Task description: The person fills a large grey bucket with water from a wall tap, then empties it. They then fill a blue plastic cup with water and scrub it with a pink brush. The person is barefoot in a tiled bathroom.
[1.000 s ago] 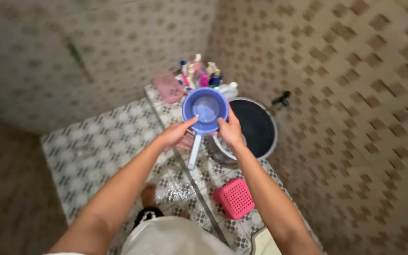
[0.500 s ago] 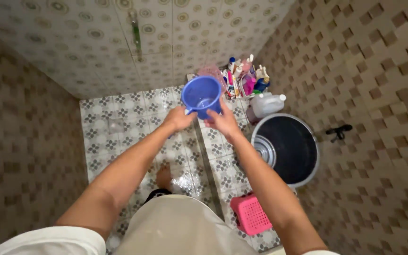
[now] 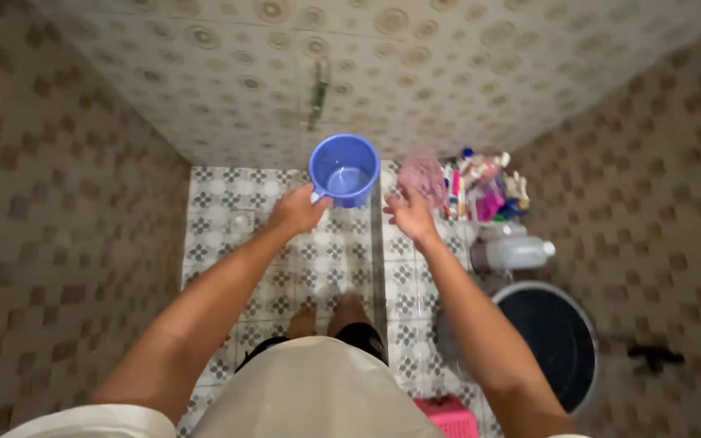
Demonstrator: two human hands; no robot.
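I see my left hand (image 3: 295,212), arm stretched forward, gripping the blue dipper (image 3: 344,169) by its handle above the tiled floor (image 3: 229,243), while my right hand (image 3: 410,216) hovers just beside it, fingers loosely spread, holding nothing.

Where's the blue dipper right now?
Head view, upper centre: the blue dipper is held up by the left hand, above the tiled floor, left of the right hand.

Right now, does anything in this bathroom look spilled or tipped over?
Yes. A white jug lies on its side on the floor beside the black bucket, not standing up. The blue scoop in the left hand holds a little water; none seems to spill. The right hand is empty.
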